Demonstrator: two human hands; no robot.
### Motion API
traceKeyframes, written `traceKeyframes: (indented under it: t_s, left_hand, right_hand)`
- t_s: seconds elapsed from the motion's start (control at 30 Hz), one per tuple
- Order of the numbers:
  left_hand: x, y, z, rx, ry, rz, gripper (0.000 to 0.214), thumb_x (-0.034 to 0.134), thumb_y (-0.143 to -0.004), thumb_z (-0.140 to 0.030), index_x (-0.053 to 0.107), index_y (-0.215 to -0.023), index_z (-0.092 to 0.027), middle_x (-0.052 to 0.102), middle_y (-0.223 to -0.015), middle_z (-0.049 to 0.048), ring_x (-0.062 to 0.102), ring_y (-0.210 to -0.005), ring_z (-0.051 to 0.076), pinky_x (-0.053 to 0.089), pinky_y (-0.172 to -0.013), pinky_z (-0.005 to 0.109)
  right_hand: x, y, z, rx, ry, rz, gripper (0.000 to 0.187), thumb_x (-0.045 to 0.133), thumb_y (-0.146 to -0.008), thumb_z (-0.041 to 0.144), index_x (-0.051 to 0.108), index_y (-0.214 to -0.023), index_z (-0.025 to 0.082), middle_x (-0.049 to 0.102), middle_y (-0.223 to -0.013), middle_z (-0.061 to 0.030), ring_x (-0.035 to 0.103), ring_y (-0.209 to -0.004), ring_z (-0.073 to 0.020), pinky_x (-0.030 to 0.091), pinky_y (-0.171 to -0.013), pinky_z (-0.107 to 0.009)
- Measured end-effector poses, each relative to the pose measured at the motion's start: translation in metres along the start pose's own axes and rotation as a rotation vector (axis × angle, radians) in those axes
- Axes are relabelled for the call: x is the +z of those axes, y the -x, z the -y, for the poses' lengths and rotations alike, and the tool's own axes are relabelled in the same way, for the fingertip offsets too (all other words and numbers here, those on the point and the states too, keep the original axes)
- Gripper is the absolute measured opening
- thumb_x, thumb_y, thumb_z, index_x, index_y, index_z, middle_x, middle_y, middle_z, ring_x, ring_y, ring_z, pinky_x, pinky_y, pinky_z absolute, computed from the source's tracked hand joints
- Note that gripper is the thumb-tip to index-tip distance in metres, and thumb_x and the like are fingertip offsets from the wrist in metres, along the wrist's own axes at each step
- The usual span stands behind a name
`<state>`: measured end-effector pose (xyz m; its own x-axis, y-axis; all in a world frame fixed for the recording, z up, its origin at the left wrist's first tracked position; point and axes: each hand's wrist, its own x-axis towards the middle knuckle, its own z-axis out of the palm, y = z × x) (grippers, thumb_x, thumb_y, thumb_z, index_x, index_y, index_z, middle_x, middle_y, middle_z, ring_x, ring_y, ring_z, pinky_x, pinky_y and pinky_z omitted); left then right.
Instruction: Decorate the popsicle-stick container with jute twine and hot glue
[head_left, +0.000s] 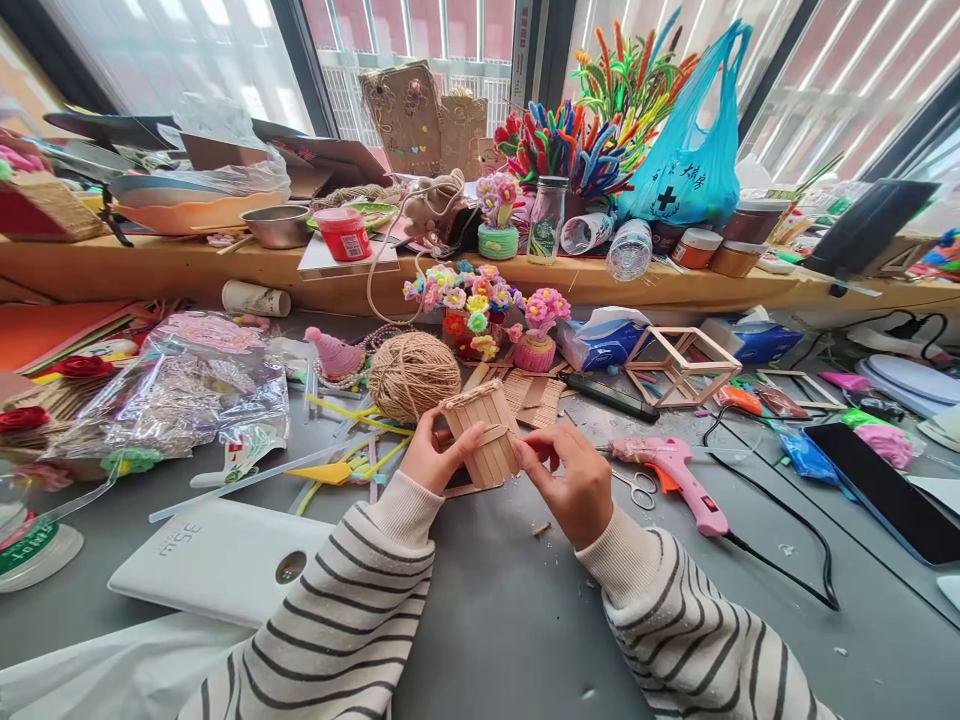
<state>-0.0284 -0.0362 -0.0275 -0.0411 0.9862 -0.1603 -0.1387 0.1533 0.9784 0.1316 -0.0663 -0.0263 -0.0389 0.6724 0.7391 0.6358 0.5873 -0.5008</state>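
Note:
A small round bucket of wooden craft sticks is held just above the grey table, in the middle of the view. My left hand grips its left side, thumb laid across the front. My right hand pinches its right side with fingers curled. A ball of jute twine lies right behind my left hand. A pink glue gun and small scissors lie to the right of my right hand.
A white box lies front left, crinkled cellophane behind it. Pipe-cleaner flower pots, a wooden frame cube and a dark phone lie beyond and right. A cluttered wooden shelf runs under the windows.

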Motion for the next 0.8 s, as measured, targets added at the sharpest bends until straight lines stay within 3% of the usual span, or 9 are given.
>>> traceKeyframes:
  t_s: [0.33, 0.8]
  left_hand:
    - [-0.003, -0.005, 0.012, 0.083, -0.059, -0.02, 0.075, 0.078, -0.049, -0.051, 0.045, -0.107, -0.017, 0.066, -0.091, 0.0102, 0.065, -0.085, 0.026, 0.053, -0.076, 0.039]
    - [-0.001, -0.002, 0.008, 0.087, -0.056, -0.049, 0.071, 0.078, -0.049, -0.049, 0.047, -0.104, -0.017, 0.067, -0.088, 0.0083, 0.065, -0.083, 0.025, 0.053, -0.074, 0.037]
  right_hand:
    - [0.0, -0.003, -0.003, 0.037, 0.014, -0.055, 0.01, 0.053, -0.083, 0.022, 0.057, -0.074, 0.019, 0.059, -0.065, -0.0009, 0.049, -0.051, -0.0094, 0.045, -0.051, -0.024]
    - [0.001, -0.002, -0.004, 0.054, -0.017, -0.029, 0.012, 0.051, -0.084, 0.023, 0.058, -0.075, 0.02, 0.059, -0.065, -0.0011, 0.051, -0.052, -0.0101, 0.045, -0.049, -0.024]
